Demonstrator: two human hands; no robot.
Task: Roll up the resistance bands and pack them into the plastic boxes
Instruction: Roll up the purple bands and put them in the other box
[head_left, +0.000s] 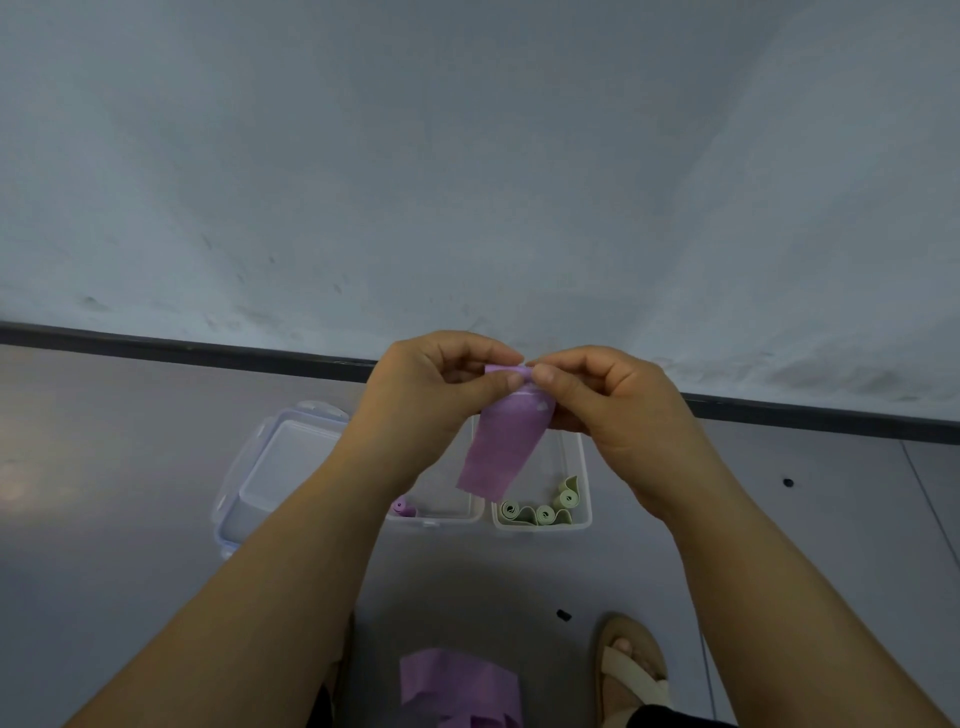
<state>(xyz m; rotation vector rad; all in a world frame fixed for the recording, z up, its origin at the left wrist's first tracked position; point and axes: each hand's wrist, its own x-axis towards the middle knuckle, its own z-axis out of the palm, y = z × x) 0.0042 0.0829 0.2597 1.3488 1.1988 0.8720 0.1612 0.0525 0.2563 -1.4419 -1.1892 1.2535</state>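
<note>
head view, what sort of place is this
Probably a plain indoor room: a smooth grey floor meets a bare wall along a dark baseboard, and the plastic boxes stand on that floor, near a sandalled foot.

held band (506, 441) purple | boxed rolls (543, 512) pale green | boxes (584, 467) clear | floor (130, 441) grey

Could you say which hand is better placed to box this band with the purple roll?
Probably the left hand: the right hand pinches the band too, but the box with the purple roll lies under the left wrist.
</note>
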